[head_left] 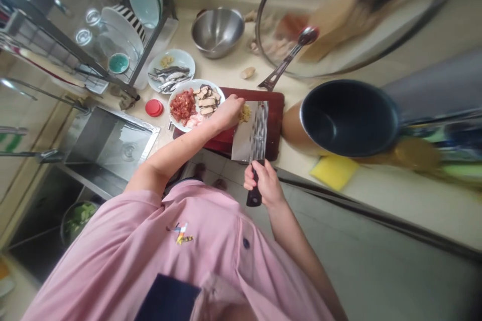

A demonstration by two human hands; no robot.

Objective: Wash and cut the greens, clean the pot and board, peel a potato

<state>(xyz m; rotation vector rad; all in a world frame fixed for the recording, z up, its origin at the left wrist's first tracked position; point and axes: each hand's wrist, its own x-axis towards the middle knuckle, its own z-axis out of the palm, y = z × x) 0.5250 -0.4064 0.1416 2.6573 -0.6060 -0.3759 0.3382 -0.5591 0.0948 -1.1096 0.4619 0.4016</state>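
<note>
My right hand is wrapped round the black handle of a cleaver, whose broad blade lies flat over a dark red cutting board. Small yellowish chopped bits rest on the blade near its far end. My left hand reaches across the board to them, fingers curled together at their edge; whatever is between the fingertips is hidden. Under and beside my left wrist stands a white plate with diced red meat, sliced mushrooms and pale pink pieces.
Behind that plate is a plate of small fish, near a steel bowl and a red lid. A dark pot, glass lid, spoon and yellow sponge are right; a sink and dish rack left.
</note>
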